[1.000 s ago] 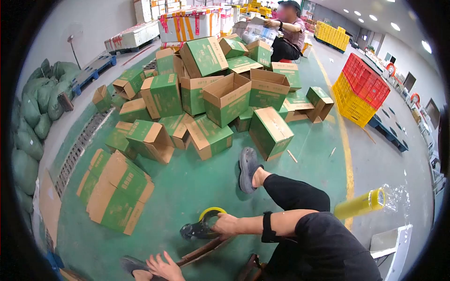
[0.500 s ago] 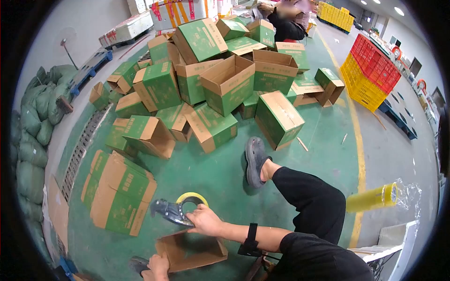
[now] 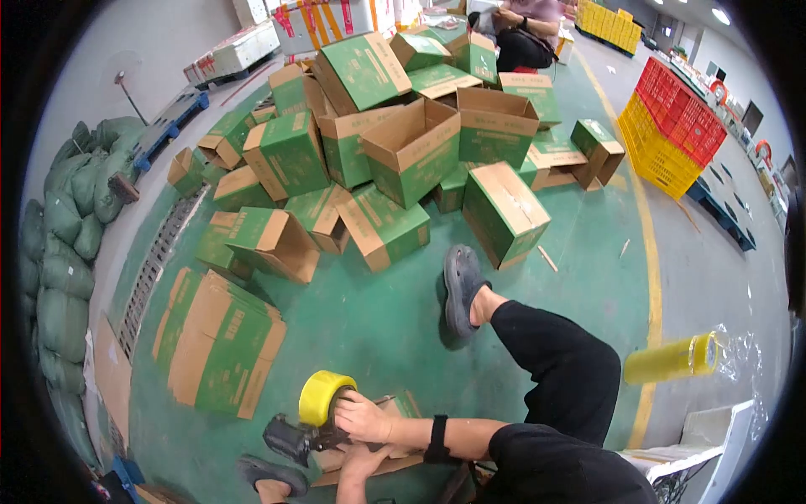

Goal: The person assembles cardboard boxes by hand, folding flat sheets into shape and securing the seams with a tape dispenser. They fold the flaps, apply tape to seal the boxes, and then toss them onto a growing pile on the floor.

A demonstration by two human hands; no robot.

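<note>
My right hand (image 3: 363, 417) is closed round a black tape dispenser (image 3: 290, 438) that carries a roll of yellow tape (image 3: 323, 398). The dispenser sits over a cardboard box (image 3: 403, 464) low in the view, between my feet. Against that box and just below the dispenser is my left hand (image 3: 363, 462); its fingers are largely hidden under my right hand and the box flaps. A stack of flattened cartons (image 3: 225, 344) lies on the green floor to the left.
A heap of green and brown boxes (image 3: 411, 151) fills the upper middle. Red and yellow crates (image 3: 672, 126) stand at right. Green sacks (image 3: 63, 286) line the left wall. Yellow tape rolls (image 3: 672, 358) lie at right. Another person (image 3: 529, 29) sits behind the heap.
My left hand has moved right and up, close to my right hand. The dispenser has turned and come down over the box, whose flaps are now folded in.
</note>
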